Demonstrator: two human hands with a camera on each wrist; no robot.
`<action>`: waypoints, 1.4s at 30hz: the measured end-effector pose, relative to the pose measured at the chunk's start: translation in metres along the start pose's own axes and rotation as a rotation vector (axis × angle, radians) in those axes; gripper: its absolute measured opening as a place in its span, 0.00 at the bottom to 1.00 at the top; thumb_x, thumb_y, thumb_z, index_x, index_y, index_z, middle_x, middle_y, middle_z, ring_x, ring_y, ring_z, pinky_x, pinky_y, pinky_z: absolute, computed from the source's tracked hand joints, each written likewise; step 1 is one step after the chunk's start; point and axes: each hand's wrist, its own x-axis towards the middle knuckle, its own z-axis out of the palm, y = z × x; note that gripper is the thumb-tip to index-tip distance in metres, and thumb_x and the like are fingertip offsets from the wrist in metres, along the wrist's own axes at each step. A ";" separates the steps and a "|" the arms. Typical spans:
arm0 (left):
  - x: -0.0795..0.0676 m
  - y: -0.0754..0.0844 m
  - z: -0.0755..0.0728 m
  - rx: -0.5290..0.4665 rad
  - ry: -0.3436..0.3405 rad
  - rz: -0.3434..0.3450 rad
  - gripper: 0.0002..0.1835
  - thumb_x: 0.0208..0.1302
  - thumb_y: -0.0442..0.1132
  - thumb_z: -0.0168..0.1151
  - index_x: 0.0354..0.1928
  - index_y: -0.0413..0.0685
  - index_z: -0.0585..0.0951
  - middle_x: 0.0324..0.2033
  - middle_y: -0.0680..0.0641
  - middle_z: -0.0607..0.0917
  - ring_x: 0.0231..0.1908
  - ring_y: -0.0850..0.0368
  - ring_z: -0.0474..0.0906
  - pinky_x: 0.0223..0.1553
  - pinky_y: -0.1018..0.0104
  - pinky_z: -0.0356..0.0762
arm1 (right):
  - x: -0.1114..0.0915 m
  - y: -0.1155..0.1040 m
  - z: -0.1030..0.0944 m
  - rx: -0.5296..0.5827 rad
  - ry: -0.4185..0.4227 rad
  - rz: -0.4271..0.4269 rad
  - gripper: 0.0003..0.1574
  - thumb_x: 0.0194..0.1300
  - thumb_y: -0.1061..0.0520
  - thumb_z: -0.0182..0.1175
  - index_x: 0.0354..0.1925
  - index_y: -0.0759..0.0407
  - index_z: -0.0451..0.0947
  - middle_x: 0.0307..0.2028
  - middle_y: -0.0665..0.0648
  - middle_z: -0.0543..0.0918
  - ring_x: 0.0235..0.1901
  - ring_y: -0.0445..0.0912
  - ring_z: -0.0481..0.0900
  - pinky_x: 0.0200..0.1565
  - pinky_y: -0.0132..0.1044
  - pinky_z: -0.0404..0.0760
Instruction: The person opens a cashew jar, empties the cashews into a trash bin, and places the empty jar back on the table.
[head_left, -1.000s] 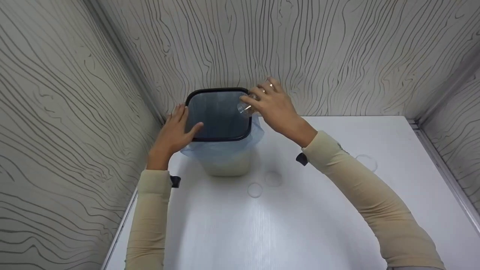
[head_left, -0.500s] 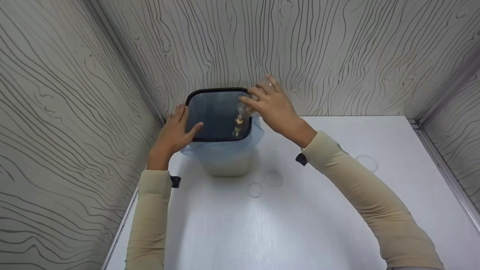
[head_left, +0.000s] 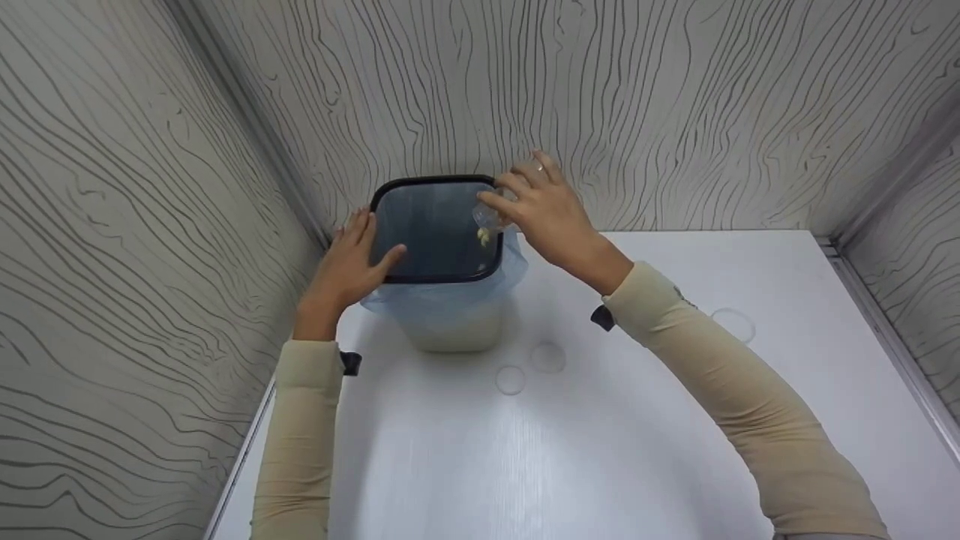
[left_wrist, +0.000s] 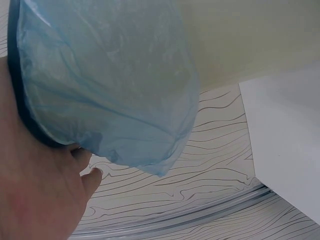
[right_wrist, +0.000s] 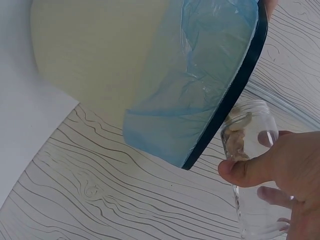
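Observation:
A pale bin (head_left: 459,335) stands upright on the white table, lined with a thin blue bag (head_left: 442,301) folded out under its black rim (head_left: 439,280). On the bin's left edge rests my left hand (head_left: 346,262), fingers extended along the side and thumb across the rim. My right hand (head_left: 553,219) grips a clear jar (right_wrist: 262,212) by its body, thumb on one side and fingers on the other. The jar's threaded mouth tips over the bin's right rim. Pale yellowish pieces (head_left: 483,237) show at the mouth, and more pieces (right_wrist: 236,139) lie inside.
Several faint clear rounds lie on the table (head_left: 637,450): a ring (head_left: 511,367) and a disc (head_left: 548,358) before the bin, and a larger ring (head_left: 733,312) by the right sleeve. Wood-patterned walls (head_left: 637,112) stand close behind the bin and on both sides.
No pieces showed below the jar's mouth at first; then yellowish pieces dropped from it into the bin, and some show there now. Both hands stay nearly in place.

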 end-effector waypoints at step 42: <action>0.000 0.001 0.000 0.006 0.009 -0.001 0.52 0.80 0.72 0.42 0.86 0.42 0.42 0.87 0.42 0.38 0.87 0.43 0.32 0.86 0.43 0.34 | 0.004 -0.002 -0.002 -0.034 0.032 -0.050 0.36 0.71 0.68 0.68 0.71 0.41 0.78 0.64 0.56 0.81 0.69 0.57 0.73 0.81 0.62 0.59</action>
